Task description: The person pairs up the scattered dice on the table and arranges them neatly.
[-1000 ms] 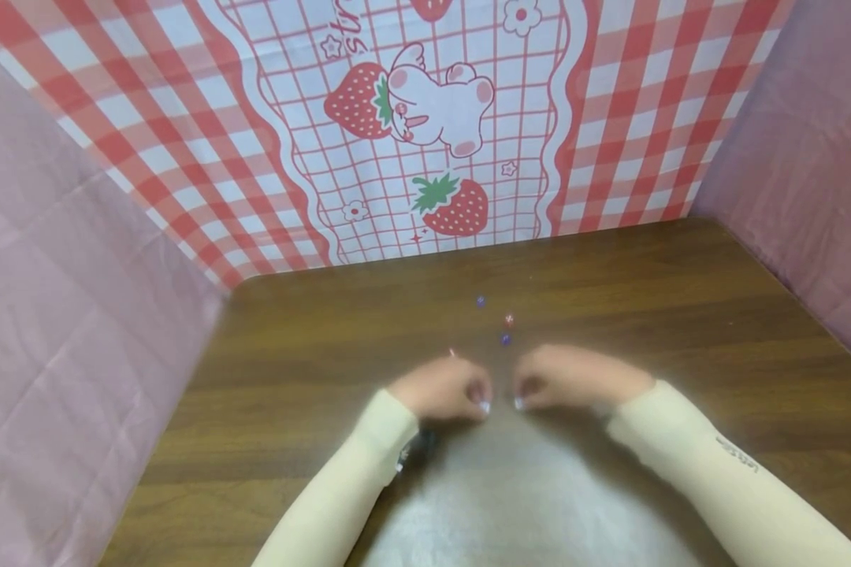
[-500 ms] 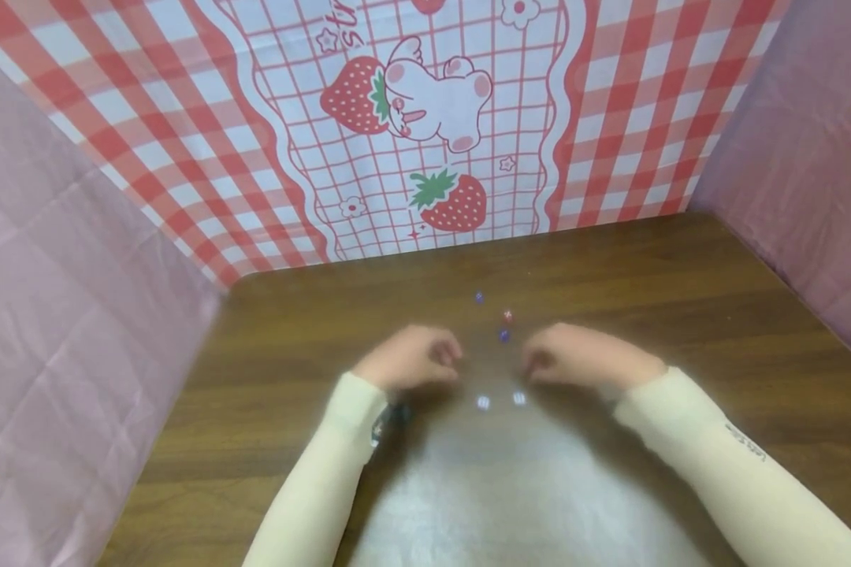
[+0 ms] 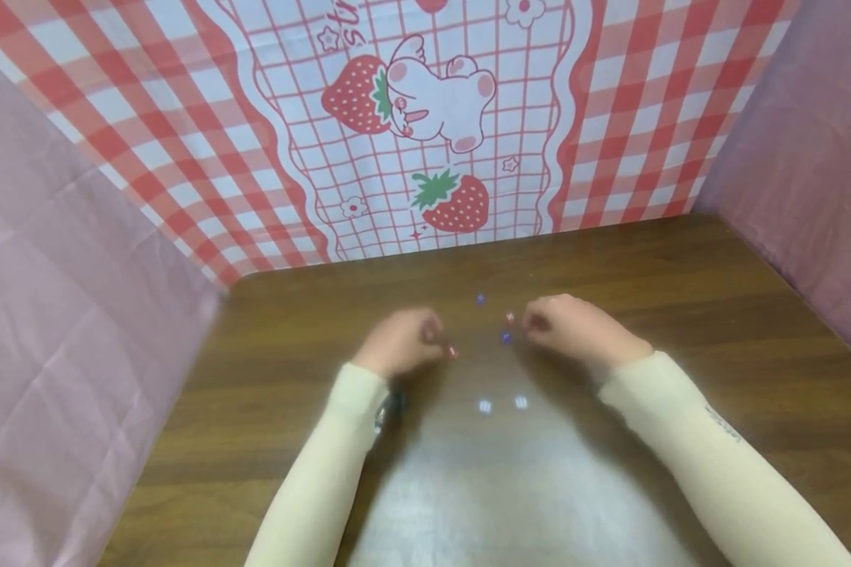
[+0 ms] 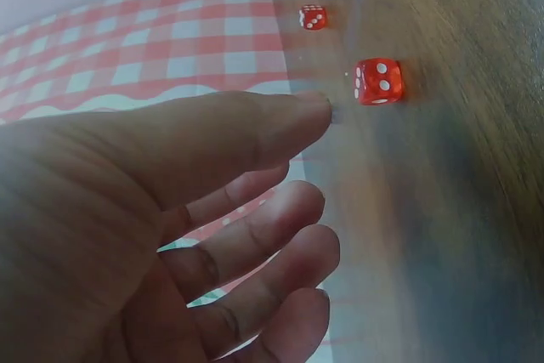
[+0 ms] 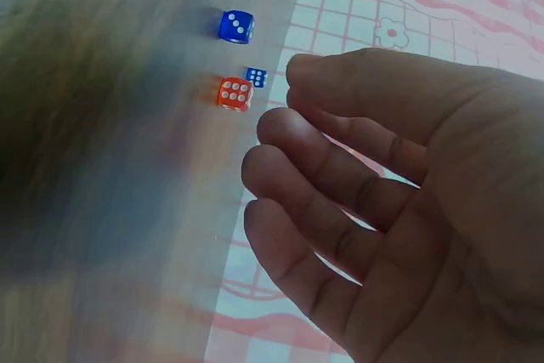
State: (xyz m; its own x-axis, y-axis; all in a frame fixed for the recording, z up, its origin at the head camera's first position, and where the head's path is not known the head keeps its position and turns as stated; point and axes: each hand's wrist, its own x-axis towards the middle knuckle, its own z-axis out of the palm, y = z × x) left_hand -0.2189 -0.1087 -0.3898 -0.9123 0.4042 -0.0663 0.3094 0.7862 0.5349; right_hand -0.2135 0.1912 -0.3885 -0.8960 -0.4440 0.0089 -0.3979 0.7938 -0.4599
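Observation:
My left hand (image 3: 400, 342) is over the table, its fingertips close beside a red die (image 3: 453, 352). In the left wrist view, its loosely bent fingers (image 4: 293, 210) hold nothing, and the red die lies just past the thumb. My right hand (image 3: 577, 331) hovers just right of a second red die (image 3: 509, 317) and a blue die (image 3: 507, 338). The right wrist view shows its relaxed fingers (image 5: 280, 167) with nothing between them. Another blue die (image 3: 480, 299) lies farther back. Nearer to me, a white die (image 3: 485, 406) and another white die (image 3: 521, 402) lie side by side.
The wooden table (image 3: 291, 441) has a red-and-white strawberry-print cloth (image 3: 454, 94) standing behind its far edge. A pink cloth (image 3: 78, 315) hangs at the left side, and another pink cloth (image 3: 801, 197) at the right.
Both hands have let go of the two white dice, which now lie on the table. The left hand has moved back and left, the right hand back, toward the red dice.

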